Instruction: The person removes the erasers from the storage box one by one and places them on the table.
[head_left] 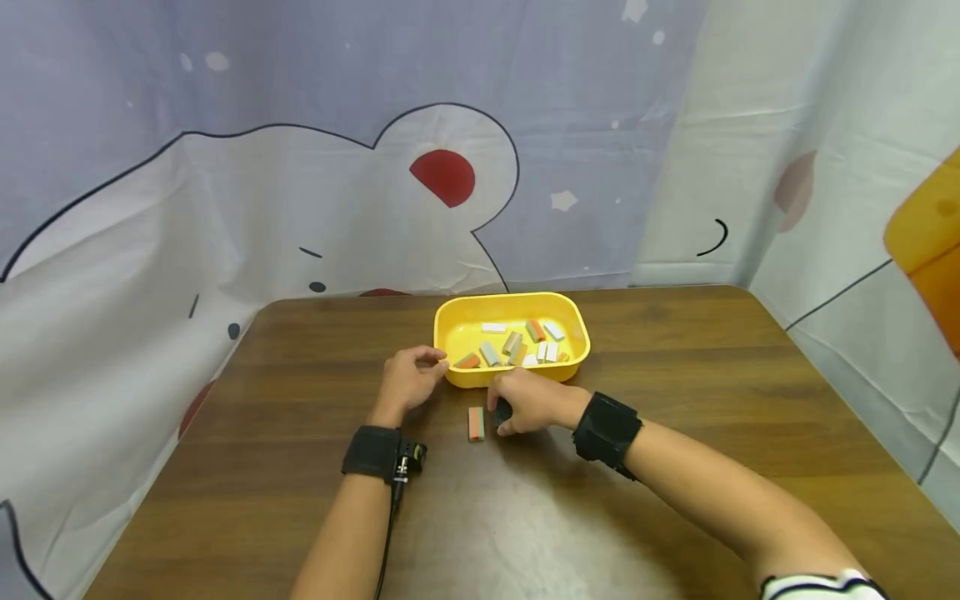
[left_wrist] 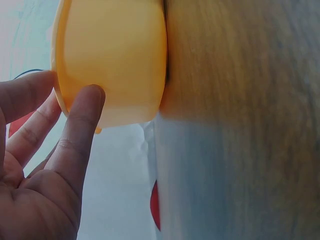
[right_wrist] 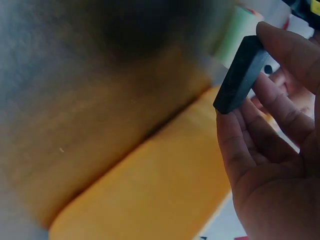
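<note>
You find no readable text, label, brand or number on the yellow tray, the blocks, or the cartoon backdrop.

A dark rectangular block is pinched upright beside the yellow tray.
</note>
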